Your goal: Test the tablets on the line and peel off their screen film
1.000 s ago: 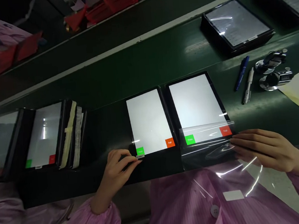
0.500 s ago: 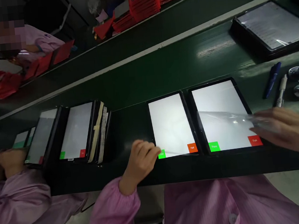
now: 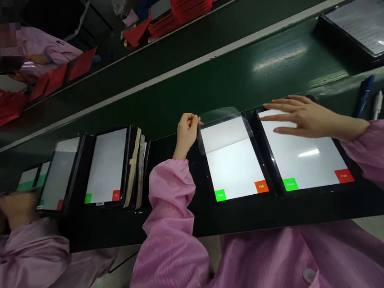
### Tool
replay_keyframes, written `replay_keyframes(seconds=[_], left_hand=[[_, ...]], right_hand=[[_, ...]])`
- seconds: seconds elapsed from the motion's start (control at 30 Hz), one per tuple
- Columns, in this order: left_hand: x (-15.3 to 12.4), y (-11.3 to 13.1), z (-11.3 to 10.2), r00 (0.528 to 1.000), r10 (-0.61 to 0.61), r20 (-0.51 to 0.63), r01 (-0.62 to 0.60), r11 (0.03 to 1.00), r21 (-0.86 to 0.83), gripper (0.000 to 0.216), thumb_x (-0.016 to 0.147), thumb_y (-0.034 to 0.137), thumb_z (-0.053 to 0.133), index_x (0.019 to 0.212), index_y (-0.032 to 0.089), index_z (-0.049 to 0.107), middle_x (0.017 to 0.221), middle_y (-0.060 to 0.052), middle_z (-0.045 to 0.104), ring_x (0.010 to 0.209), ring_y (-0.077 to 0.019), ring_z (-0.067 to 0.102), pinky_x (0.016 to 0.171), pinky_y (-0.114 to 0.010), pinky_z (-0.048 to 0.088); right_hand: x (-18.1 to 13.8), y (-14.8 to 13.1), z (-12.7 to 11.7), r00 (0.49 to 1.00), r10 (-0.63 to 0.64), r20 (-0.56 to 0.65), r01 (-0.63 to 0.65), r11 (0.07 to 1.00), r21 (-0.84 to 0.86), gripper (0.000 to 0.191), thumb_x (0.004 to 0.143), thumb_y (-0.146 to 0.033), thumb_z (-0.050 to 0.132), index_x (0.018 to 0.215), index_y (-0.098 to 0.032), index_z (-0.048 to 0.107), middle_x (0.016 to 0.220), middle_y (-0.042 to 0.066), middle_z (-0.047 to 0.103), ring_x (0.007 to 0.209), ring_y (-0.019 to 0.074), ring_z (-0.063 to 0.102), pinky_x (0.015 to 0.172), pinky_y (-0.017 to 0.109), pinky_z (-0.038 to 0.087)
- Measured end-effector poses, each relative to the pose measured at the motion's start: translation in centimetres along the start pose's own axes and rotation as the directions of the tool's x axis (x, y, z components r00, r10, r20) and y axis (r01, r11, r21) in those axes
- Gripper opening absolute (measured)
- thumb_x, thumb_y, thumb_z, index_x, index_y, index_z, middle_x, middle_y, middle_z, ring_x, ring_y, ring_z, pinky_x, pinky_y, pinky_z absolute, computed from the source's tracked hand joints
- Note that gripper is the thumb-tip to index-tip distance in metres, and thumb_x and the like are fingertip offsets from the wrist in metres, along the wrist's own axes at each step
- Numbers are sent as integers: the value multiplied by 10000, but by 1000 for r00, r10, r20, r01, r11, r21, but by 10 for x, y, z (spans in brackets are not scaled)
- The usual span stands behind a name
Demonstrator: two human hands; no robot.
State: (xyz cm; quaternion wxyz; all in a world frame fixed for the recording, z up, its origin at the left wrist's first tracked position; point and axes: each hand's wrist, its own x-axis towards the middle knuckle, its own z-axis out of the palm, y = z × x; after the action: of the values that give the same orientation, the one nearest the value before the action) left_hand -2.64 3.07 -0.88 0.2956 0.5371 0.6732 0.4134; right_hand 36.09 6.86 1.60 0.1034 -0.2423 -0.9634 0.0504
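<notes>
Two lit tablets lie side by side in front of me, each showing a white screen with green Pass and red or orange Fail boxes. A clear film covers the upper part of the left tablet and juts past its top edge. At that film's upper left corner, my left hand is closed in a pinch on it. Over the upper part of the right tablet, my right hand is spread, palm down, fingers stretched out. Whether it presses on the screen, I cannot tell.
To the left stand more tablets in dark cases, beside a co-worker's folded hands. Pens lie at the right, below another tablet. Red sleeves are stacked across the bench, where another person sits.
My left hand has moved up from the left tablet's lower corner to its top left, where it grips film. My right hand has come up and left, its fingers now spread over the right tablet.
</notes>
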Motion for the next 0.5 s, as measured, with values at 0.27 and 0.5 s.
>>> replay_keyframes(seconds=[0.27,0.5], left_hand=[[-3,-13,1,997,-79,12,80,969,-233,173,1051,323,593,936,241,494,787,22,696,629,-125,719,429,-144,473],[-4,-15,5,999,-53,14,55,960,-276,169,1050,298,612,937,240,501,762,25,691,603,-111,696,412,-134,446]], right_hand=[[25,1,-8,922,341,184,-353,935,39,806,1007,-797,324,1600,-287,518,1408,168,679,1208,418,643,1021,618,441],[53,-21,-9,800,548,245,-559,829,-28,763,969,-807,458,1432,-231,648,1413,199,636,1333,493,522,1084,672,357]])
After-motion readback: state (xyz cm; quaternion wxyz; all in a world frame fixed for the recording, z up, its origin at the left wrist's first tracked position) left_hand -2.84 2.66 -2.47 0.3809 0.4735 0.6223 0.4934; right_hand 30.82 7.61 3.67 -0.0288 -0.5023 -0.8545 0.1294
